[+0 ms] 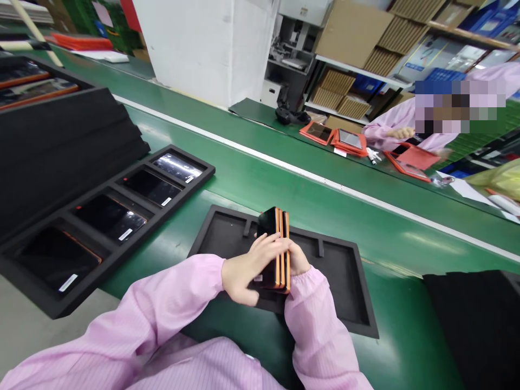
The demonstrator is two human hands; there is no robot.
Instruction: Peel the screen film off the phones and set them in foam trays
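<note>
A stack of black phones with orange edges (278,271) stands on edge, held up over a black foam tray (337,287). My right hand (298,257) is closed around the stack from the right, its fingertips hidden behind the phones. Across the stack's orange edges lies my left hand (254,265), fingers stretched out and thumb held apart. The tray's visible compartments on both sides of the stack hold no phones; its middle is partly covered by my hands and sleeves.
On the left, another foam tray (156,216) holds several phones face up, beside piled black trays (60,157). More black foam (475,325) lies at the right. Across the green bench (252,173), a person in a pink sleeve handles things near orange-red pouches (351,142).
</note>
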